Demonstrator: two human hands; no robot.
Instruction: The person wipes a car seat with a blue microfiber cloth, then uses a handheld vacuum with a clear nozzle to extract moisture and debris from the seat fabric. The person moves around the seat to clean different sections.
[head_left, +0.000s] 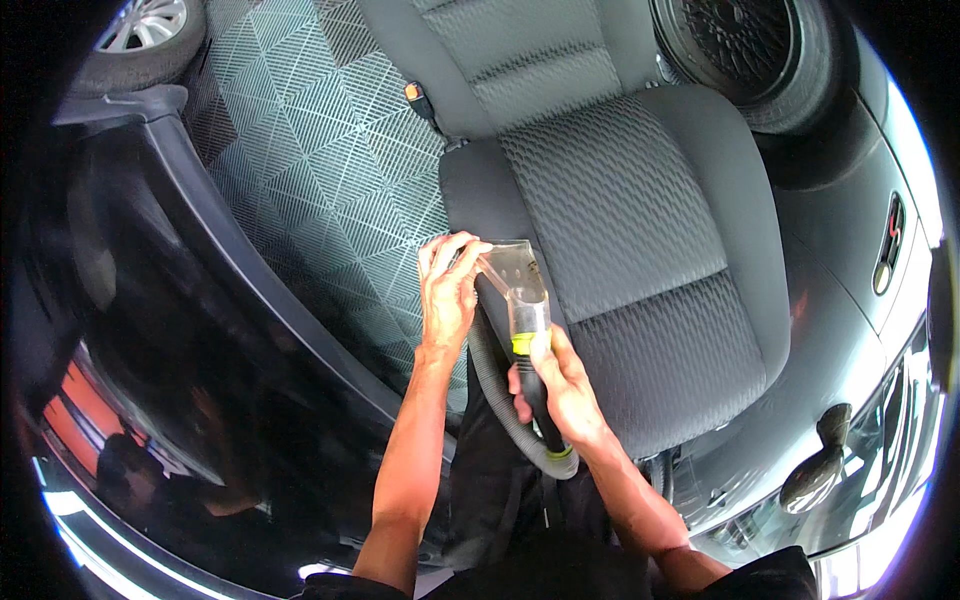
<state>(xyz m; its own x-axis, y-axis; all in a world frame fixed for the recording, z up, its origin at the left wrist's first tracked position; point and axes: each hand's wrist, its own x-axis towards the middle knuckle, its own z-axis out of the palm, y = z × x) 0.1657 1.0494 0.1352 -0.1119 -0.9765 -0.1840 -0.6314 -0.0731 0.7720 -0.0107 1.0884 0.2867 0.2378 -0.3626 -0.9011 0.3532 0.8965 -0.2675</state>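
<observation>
My right hand (562, 382) is wrapped around the black handle (533, 397) of a vacuum extraction tool. A yellow-green collar (529, 343) joins that handle to a clear plastic nozzle (516, 268), whose wide mouth faces away from me. The fingers of my left hand (448, 285) pinch the nozzle's left front corner. Under the nozzle is the left side bolster (487, 196) of a dark grey fabric car seat (611, 202). From the handle's lower end a grey corrugated hose (495, 382) loops up along the seat's left side, partly hidden by my hands.
Glossy black car bodywork (247, 360) rises close on my left. A dark car's side (817, 247) with a mirror (817, 465) stands on the right, its front wheel (735, 52) behind the seat. Ribbed floor tiles (330, 150) lie between. A seat-belt buckle (415, 97) sticks out left.
</observation>
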